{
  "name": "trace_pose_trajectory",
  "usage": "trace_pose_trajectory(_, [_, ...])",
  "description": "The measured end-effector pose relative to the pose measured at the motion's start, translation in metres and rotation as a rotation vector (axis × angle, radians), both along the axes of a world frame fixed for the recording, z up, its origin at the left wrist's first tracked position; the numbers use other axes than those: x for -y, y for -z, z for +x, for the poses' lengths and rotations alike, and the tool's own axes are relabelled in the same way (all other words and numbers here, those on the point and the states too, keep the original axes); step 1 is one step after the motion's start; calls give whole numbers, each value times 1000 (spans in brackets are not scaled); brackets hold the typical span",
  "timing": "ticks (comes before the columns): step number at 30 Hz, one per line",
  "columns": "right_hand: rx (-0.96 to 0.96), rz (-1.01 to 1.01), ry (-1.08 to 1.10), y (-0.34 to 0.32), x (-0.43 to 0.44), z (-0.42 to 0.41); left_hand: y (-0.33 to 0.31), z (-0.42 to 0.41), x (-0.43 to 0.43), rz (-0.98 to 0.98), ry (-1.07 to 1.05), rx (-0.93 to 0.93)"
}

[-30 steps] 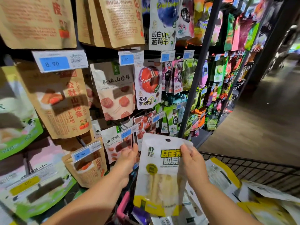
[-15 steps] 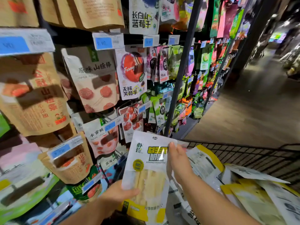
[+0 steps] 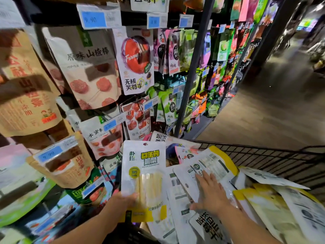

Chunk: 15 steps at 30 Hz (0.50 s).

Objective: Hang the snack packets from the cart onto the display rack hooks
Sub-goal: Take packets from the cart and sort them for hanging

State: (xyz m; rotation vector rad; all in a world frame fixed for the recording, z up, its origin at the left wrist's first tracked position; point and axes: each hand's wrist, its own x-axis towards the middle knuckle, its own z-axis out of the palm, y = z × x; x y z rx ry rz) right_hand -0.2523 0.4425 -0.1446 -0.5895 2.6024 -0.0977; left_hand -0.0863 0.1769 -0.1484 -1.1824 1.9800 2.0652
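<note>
My left hand point(image 3: 121, 203) grips the lower left edge of a white and yellow snack packet point(image 3: 146, 175) and holds it upright just left of the cart. My right hand point(image 3: 210, 192) lies flat, fingers spread, on a white and yellow packet point(image 3: 209, 164) atop the pile in the wire cart point(image 3: 263, 155). Several more packets fill the cart, among them a white packet with black lettering point(image 3: 207, 226). The display rack point(image 3: 193, 67) rises ahead and to the left, its hooks hung with many packets.
Blue price tags point(image 3: 98, 18) stick out from the hook ends. A dark upright post point(image 3: 195, 64) divides the rack sections. The aisle floor point(image 3: 272, 111) opens to the right beyond the cart. Brown paper pouches point(image 3: 26, 88) hang close at the left.
My right hand let go of the held packet and dropped onto the pile in the cart. My left hand slid to the packet's lower edge. The view tilted down.
</note>
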Motion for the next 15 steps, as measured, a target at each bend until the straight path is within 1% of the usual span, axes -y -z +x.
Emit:
trace_pose_trajectory(3, [-10,75,-136,5,-13,-5,-8,0,-4,-67,71,-1])
trace_pose_trajectory(5, [-20,85,-174,7,-20,-8,-11,1,-6,-86,105,32])
trace_pose_trajectory(9, [-127,98,-207,4,-23,-7,-13,3,-3,-69,124,27])
trace_pose_trajectory(11, [-164,38,-212,6,-25,-8,-17,4,-5,-53,118,32])
trace_pose_trajectory(13, [-336,-77,-269,6,-21,-6,-20,5,-8,-51,97,38])
trace_pose_trajectory(14, [-319,-116,-248,6,-21,-7,-22,5,-9,-45,84,38])
trace_pose_trajectory(15, [-321,-146,-280,8,-18,-9,-24,5,-10,-41,79,34])
